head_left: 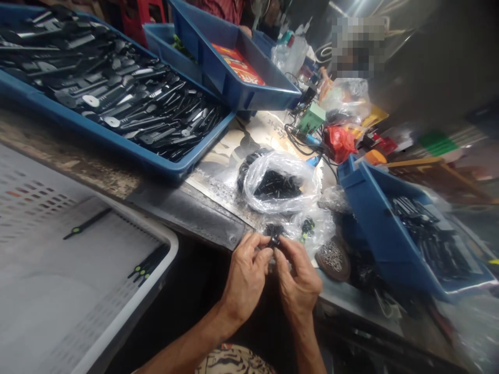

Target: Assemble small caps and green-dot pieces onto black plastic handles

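As we look down at the edge of the table [187, 208], here's the action: the left hand [245, 272] and the right hand [298, 275] are up close together, fingers curled, both pinching a small black plastic part [274, 234] between their fingertips, and it's partly hidden by those fingers, so its exact shape is hard to call. Just beyond the hands sits a clear plastic bag [278, 184] packed with black pieces, and right beside it a second clear bag [312, 228] shows black pieces with green marks. To the right, a round pile of small silvery pieces [333, 258] lies next to a tilted blue tray [374, 234] holding more black parts, blurred at this angle. Over on the left, a big blue tray [117, 147] is loaded with long black flat pieces, heaped across its whole length, and behind it another blue tray [241, 67] holds a red-and-yellow package [237, 63]. Down at the left, a white perforated crate [171, 244] carries a few black pieces with green marks [88, 223], lying apart from a small bunch of them [144, 270] near its rim.
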{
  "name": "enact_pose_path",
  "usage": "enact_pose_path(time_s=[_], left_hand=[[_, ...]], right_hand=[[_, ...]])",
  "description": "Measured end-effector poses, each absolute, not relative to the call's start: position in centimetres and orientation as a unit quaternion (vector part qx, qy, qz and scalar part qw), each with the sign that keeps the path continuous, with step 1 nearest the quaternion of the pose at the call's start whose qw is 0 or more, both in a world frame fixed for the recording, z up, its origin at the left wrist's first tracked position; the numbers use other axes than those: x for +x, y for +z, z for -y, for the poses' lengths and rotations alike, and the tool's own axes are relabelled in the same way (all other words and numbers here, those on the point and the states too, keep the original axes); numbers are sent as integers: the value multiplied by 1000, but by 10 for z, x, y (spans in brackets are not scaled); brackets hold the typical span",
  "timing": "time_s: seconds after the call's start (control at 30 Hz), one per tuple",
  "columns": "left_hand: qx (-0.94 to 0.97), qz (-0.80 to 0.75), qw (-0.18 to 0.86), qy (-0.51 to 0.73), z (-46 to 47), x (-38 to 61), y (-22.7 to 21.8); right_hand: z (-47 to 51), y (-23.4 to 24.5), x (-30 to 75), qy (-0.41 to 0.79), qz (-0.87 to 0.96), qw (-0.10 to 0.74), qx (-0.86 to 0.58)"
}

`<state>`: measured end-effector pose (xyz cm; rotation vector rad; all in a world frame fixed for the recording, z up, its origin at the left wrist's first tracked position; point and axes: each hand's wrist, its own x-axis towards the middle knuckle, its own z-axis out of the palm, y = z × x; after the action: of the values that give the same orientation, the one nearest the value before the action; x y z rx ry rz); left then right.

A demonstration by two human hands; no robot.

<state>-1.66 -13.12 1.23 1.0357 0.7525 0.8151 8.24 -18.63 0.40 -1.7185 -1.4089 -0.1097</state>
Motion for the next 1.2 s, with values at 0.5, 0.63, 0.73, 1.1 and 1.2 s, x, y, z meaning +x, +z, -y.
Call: enact_pose_path(time_s=[0.5, 0.63, 0.73, 1.1, 1.2], left_hand=[[474, -346, 705, 398, 131, -15, 7], [475, -346, 706, 394, 132, -15, 7], [479, -345, 707, 390, 131, -15, 8], [466, -357, 722, 366, 132, -13, 9], [455, -360, 729, 363, 132, -13, 10]], right_hand=[[184, 4, 77, -7, 512, 457, -728], [182, 6, 77, -3, 529, 437, -728], [181, 7, 78, 4, 536, 431, -726], [179, 7, 77, -3, 530, 389, -753], [176, 5, 75, -55, 533, 363, -762]])
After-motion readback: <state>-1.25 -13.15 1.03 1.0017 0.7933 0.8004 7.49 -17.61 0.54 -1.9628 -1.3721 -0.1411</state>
